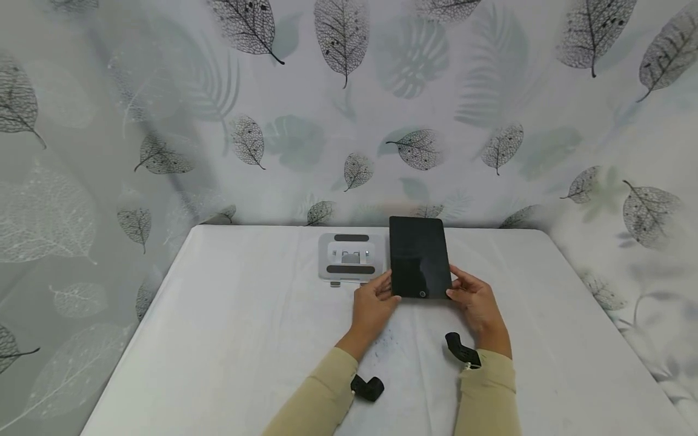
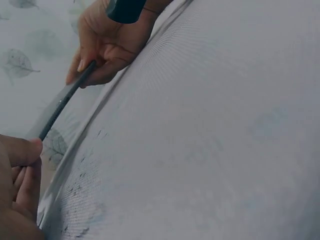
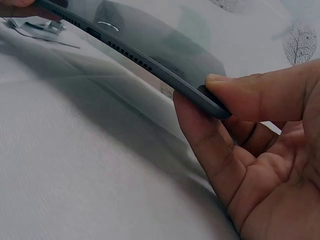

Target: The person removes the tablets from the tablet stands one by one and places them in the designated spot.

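Observation:
A dark tablet [image 1: 418, 254] with a black glossy screen is held upright in portrait, tilted, by both hands. At its lower left corner my left hand [image 1: 373, 307] pinches the edge between thumb and fingers. My right hand [image 1: 480, 306] grips the lower right corner, thumb on the front and fingers behind. In the right wrist view, speaker holes and a port show along the near edge of the tablet [image 3: 142, 60], raised over the cloth. Left of the tablet lies a flat grey stand [image 1: 324, 257] with two dark pads and a metal hinge in its middle.
A white cloth covers the table [image 1: 245, 339], its back edge close behind the stand and tablet. Leaf-printed curtains [image 1: 354, 109] hang at the back and both sides. Black wrist mounts [image 1: 368, 388] jut from the sleeves.

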Motion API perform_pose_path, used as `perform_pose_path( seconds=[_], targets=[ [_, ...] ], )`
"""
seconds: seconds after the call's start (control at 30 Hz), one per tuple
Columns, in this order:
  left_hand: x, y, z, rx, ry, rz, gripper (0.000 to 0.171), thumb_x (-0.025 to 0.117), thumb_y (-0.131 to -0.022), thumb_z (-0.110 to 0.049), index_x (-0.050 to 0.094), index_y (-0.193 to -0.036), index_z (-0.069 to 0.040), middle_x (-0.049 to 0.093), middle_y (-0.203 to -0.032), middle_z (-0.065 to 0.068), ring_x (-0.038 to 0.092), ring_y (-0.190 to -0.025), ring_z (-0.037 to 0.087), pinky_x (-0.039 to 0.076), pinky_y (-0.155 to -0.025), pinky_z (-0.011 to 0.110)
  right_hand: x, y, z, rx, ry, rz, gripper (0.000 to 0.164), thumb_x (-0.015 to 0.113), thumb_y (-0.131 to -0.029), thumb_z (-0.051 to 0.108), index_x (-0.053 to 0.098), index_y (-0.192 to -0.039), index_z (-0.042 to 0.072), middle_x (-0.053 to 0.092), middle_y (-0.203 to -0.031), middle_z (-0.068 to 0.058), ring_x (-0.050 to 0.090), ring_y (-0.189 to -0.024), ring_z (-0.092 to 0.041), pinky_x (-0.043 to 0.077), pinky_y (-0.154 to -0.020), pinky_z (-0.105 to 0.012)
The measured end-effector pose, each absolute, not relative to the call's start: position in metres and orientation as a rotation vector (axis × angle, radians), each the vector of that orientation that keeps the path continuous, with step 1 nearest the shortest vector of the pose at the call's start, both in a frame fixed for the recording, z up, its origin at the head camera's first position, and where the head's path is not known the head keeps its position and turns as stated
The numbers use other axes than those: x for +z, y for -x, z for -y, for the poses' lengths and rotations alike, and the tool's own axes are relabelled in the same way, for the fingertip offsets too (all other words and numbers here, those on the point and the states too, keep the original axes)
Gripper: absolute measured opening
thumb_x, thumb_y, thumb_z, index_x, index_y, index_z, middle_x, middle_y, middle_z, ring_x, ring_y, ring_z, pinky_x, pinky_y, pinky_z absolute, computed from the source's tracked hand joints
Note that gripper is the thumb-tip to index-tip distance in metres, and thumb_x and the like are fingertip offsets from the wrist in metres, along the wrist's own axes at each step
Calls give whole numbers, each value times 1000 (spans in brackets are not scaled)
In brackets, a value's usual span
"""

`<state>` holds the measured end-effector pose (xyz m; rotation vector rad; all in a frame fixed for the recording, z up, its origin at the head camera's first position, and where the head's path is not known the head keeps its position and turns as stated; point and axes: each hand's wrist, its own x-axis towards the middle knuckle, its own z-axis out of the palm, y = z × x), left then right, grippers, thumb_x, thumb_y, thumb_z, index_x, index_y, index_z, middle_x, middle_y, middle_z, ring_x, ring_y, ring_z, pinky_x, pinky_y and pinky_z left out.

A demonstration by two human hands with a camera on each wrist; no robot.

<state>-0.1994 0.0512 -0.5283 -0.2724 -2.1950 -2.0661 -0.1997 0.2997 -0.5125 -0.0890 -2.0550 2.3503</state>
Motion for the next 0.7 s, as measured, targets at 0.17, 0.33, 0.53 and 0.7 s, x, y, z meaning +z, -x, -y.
perform_pose_path(
  seconds=[0.17, 0.33, 0.53, 0.7],
  targets=[
    [-528, 198, -51, -2080, 261, 2236, 58, 80, -80, 6, 66, -135, -5, 72, -126, 16, 73, -111, 24, 60, -88, 23, -512, 197, -304, 2403, 72, 2054, 67, 61, -85, -21, 47, -148, -5, 62, -88, 7, 60, -81, -3, 57, -70, -15],
    [-526, 198, -50, -2054, 249, 2295, 55, 80, -80, 4, 68, -133, -7, 73, -125, 17, 74, -110, 24, 60, -87, 22, -510, 198, -307, 2451, 86, 2059, 61, 62, -86, -20, 52, -144, -7, 63, -87, 8, 61, -81, -2, 58, -73, -15],
    [-524, 197, -50, -2065, 262, 2321, 55, 80, -81, 3, 67, -134, -8, 72, -125, 18, 73, -110, 25, 61, -89, 25, -508, 199, -308, 2428, 158, 2122, 64, 62, -87, -16, 39, -147, -17, 63, -85, 8, 64, -78, -3, 60, -74, -19],
    [-525, 198, -50, -2056, 255, 2316, 57, 82, -79, 0, 68, -133, -8, 74, -120, 17, 76, -104, 23, 62, -87, 26, -509, 205, -302, 2149, 383, 2269, 52, 67, -93, 1, 52, -141, -13, 66, -83, 12, 60, -68, -4, 58, -61, -21]
  ],
)
